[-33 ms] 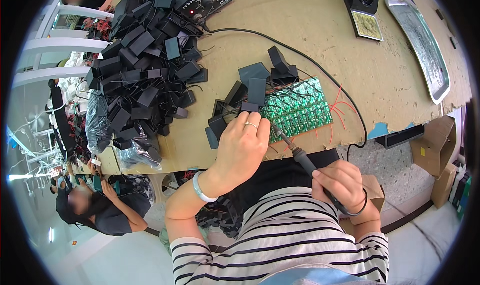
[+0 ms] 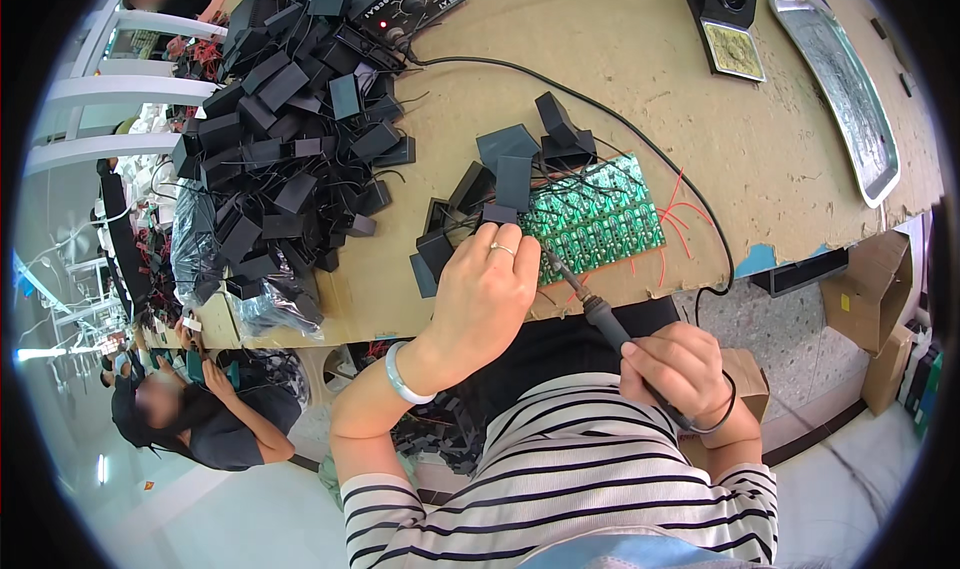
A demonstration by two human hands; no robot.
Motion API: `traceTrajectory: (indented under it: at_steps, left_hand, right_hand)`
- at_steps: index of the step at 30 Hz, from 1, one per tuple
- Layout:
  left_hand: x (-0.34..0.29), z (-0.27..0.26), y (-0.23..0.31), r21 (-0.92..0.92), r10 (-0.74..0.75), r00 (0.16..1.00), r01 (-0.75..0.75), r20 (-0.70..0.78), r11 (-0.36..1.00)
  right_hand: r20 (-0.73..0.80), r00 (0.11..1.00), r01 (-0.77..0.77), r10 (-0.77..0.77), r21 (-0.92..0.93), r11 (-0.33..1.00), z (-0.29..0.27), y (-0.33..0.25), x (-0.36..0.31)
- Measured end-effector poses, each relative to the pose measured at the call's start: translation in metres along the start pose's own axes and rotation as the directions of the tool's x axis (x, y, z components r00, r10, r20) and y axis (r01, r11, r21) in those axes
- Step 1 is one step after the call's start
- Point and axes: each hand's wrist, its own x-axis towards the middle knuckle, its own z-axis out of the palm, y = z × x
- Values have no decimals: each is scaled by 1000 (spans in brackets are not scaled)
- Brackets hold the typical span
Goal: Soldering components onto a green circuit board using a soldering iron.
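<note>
Currently the right hand (image 2: 680,371) has its fingers closed around the dark handle of a soldering iron (image 2: 607,321), which slants up and to the left, its tip reaching the near left part of a green circuit board (image 2: 605,227). The board lies on the brown bench (image 2: 770,169), close to its near edge. The left hand (image 2: 485,294) curls over the board's left end, fingertips bunched and bent down; whether they pinch anything is hidden, so I cannot tell. That hand blocks the view of the board's near left corner, and small black boxes (image 2: 514,182) crowd the left and far left sides, with thin black wires (image 2: 570,177) running across the green face. Red wires (image 2: 678,206) stick out on the right. Farther left lies a big heap of black boxes (image 2: 295,139), next to a control box (image 2: 412,1) with a dial. From it a cord (image 2: 465,58) arcs around the board's far side and right end. Well to the right are an iron stand (image 2: 730,4) and a metal tray (image 2: 845,99)
</note>
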Motion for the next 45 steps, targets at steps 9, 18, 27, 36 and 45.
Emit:
traceTrajectory:
  at_steps: [9, 18, 27, 36, 45]
  left_hand:
    - [-1, 2, 0, 1, 19, 1000, -19, 6, 1000]
    - [-2, 2, 0, 11, 14, 1000, -14, 0, 1000]
    - [-9, -1, 8, 52, -4, 997, 8, -76, 999]
    - [-32, 3, 24, 89, 148, 984, -139, -96, 986]
    - [-39, 0, 15, -209, -113, 993, 103, -34, 972]
  right_hand:
    - [11, 997, -75, 75, 33, 997, -24, -11, -7]
    - [-45, 980, -192, 193, 21, 981, -29, -13, -14]
    - [-71, 974, -213, 215, 37, 976, -32, -16, -17]
    - [-61, 972, -222, 225, 52, 974, -36, -19, -16]
    - [-43, 975, -213, 216, 63, 975, -30, -21, -15]
